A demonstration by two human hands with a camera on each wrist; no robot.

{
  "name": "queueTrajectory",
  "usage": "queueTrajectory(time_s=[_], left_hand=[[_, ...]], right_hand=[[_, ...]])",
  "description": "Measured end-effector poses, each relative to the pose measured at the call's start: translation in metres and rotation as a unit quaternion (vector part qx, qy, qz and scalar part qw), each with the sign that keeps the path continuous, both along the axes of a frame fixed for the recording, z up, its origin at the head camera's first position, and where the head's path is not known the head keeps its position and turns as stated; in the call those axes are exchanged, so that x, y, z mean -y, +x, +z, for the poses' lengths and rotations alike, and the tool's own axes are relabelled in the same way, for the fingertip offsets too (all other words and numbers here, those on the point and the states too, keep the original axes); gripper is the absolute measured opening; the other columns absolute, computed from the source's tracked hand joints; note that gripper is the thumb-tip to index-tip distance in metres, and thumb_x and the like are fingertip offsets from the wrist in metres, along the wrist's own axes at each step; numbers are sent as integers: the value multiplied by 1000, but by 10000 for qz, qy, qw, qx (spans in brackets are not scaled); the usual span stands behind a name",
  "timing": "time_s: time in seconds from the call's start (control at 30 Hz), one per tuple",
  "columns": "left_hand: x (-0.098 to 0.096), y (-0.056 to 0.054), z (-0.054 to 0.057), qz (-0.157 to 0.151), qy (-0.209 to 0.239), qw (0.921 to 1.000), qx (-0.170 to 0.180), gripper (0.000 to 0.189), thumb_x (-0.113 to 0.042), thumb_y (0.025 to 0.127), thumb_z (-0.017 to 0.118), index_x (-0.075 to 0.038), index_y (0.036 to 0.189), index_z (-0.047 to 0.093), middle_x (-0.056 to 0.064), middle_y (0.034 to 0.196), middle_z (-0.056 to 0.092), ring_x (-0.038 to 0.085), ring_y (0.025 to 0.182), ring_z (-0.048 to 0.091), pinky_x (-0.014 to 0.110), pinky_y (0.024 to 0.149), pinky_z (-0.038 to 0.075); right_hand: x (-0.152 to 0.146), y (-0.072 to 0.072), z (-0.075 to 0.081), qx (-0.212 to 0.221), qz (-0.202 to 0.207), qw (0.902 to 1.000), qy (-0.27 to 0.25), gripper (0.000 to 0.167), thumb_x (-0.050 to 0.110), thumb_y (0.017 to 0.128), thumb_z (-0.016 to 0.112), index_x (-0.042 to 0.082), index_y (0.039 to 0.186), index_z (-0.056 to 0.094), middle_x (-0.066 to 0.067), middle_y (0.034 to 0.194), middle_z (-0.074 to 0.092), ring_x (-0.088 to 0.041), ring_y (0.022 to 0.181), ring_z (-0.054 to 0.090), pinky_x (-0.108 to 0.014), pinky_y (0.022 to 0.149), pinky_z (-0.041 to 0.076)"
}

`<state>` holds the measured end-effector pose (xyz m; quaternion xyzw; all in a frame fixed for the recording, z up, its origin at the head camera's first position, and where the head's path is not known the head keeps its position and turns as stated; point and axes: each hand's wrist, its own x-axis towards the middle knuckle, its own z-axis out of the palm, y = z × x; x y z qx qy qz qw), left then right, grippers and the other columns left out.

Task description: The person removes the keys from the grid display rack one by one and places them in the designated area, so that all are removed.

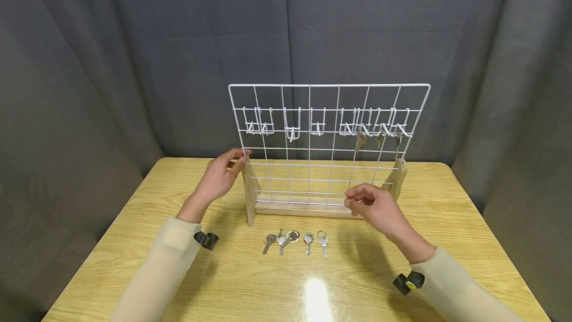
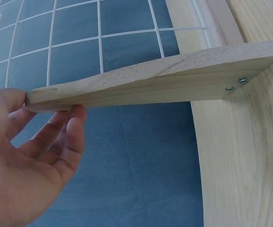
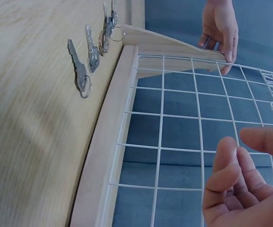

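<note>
A: What is the left hand [image 1: 219, 175] doing?

B: It is grasping the upper end of a pale, tapered wooden side support [image 1: 250, 198], thumb on one face and fingers on the other. Two metal screws [image 2: 235, 85] show near the support's bottom end.

A: And the right hand [image 1: 376, 210]?

B: Released. Its fingers bend loosely, with the thumb tip apart from them, before the lower right part of a white wire grid [image 1: 321, 85]. Whether it touches the wires is hard to tell.

A: Where are the keys?

B: Five small silvery metal keys with rings [image 1: 308, 243] lie in a row on the light wood-grain counter [image 1: 134, 252], just in front of the pale wooden base bar [image 1: 308, 208]. The second and third from the left touch. Three more metal keys [image 1: 360, 141] hang at the grid's right end.

A: From what?

B: From the rightmost of the white wire hooks [image 1: 292, 133] lined up across the grid's upper part. A dark grey curtain [image 1: 201, 63] stands behind.
</note>
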<state>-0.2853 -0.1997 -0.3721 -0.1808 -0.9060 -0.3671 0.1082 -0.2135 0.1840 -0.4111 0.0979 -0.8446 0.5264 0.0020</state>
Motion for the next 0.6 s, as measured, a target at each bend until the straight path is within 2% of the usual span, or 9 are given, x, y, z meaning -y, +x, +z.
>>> queueTrajectory(time_s=[0.17,0.4,0.6], left_hand=[[0,0,0,4,32,10000,33,34,-29,107,48,-12,134,61,13,129,66,34,112,67,50,92,55],[0,0,0,2,45,10000,48,35,-29,107,48,-12,134,61,12,130,66,34,112,66,50,92,55],[0,0,0,1,59,10000,27,34,-29,107,48,-13,134,61,12,128,66,33,111,67,50,91,55]], right_hand=[[-1,3,8,-141,-24,9999,-27,25,19,93,72,4,112,68,-14,100,71,-13,74,65,-27,62,51],[-3,3,17,-327,-164,9992,-155,26,21,94,71,4,113,68,-15,99,72,-15,75,66,-25,57,47],[-5,2,20,-477,-327,9982,-171,23,22,94,70,8,112,68,-8,100,72,-16,79,69,-27,62,53]])
